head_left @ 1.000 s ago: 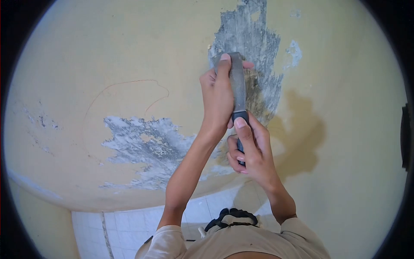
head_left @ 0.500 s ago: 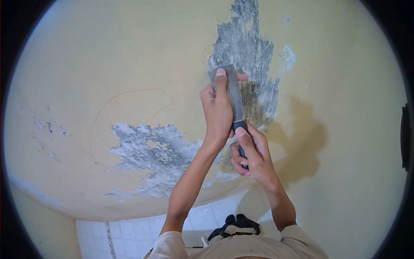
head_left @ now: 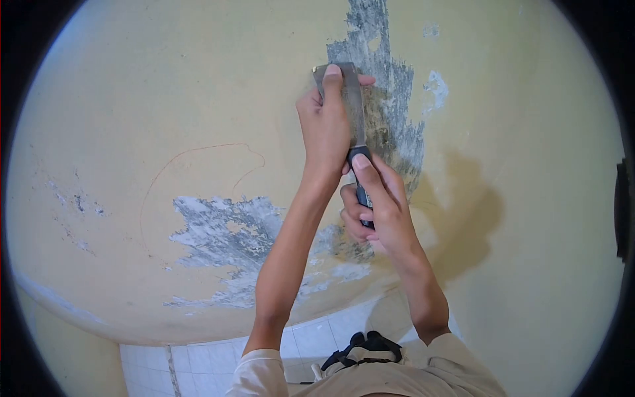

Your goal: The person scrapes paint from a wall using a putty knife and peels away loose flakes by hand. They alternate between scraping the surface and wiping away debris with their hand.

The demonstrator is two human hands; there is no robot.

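Note:
A metal scraper (head_left: 356,109) with a dark handle lies against the wall, its broad blade end up at the left edge of a tall grey patch (head_left: 400,99) of bared plaster. My right hand (head_left: 380,198) is wrapped round the handle. Higher up, my left hand (head_left: 324,126) grips the blade, thumb flat on its face and a fingertip showing past its right side. A small pale flake sits at the blade's upper left corner. Most of my left fingers are hidden behind the blade.
Yellowish paint covers the wall (head_left: 198,86). A second grey patch (head_left: 225,231) spreads at lower left, below a thin red curved line (head_left: 198,147). Small chipped spots (head_left: 79,202) mark the far left. White floor tiles (head_left: 205,360) and a dark shoe (head_left: 364,347) show below.
Both hands and the scraper have moved up the wall and slightly left, along the left edge of the tall grey patch. The grip of each hand is unchanged.

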